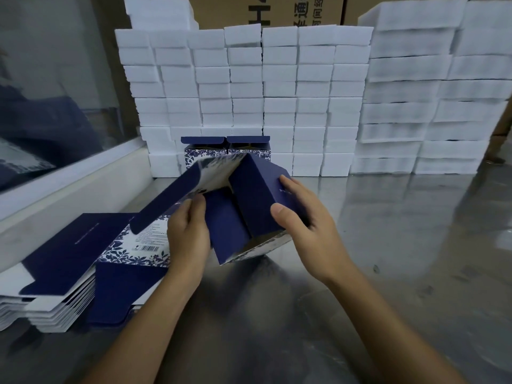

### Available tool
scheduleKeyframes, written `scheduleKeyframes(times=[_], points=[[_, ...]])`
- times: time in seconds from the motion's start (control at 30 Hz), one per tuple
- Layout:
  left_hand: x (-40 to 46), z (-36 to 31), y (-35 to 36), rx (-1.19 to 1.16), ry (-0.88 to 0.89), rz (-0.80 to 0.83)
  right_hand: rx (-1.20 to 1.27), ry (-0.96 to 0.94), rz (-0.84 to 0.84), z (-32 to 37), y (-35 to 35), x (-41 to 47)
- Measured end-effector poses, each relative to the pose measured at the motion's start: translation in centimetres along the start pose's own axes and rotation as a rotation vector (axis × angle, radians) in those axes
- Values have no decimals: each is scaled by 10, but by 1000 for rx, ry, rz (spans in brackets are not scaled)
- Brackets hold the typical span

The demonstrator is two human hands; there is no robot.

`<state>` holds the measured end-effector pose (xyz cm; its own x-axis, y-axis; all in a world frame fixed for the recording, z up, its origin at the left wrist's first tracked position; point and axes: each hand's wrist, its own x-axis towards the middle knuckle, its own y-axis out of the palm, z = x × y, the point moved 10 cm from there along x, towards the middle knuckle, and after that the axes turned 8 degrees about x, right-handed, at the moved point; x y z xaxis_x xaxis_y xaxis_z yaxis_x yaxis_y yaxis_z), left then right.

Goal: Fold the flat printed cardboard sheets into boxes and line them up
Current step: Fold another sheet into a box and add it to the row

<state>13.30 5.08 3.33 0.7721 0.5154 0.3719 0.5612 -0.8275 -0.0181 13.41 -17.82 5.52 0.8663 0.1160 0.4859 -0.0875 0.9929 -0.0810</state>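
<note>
Both hands are working a half-formed navy, floral-printed cardboard box [243, 206] above the middle of the steel table [401, 245]. The left hand [188, 231] is pinching a flap, the right hand [307, 225] is curling round a side panel. The loose long flap [166, 200] is risking creasing crookedly.

A packing workshop or warehouse bench: behind the gripped box [249, 212] rise walls of stacked white foam blocks [249, 87] and brown shipping cartons [271, 9]; a stack of flat printed sheets [69, 273] lies to its left on a steel table [415, 245].
</note>
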Motion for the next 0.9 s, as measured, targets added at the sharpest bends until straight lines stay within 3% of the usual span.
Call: scheduleKeyframes(times=[0.3,0.47,0.57,0.7,0.9], points=[[-8,-21,20,255,228,112,44,30,-124,-5,-14,4],[-6,-9,13,222,126,64,-22,44,-58,-8,-7,1],[-10,-4,25,88,53,181,-42,55,-119,-11,-13,2],[-25,-14,45,117,124,328,50,63,-184,-15,-21,6],[-24,-10,43,80,79,291,45,69,-237,-18,-25,3]])
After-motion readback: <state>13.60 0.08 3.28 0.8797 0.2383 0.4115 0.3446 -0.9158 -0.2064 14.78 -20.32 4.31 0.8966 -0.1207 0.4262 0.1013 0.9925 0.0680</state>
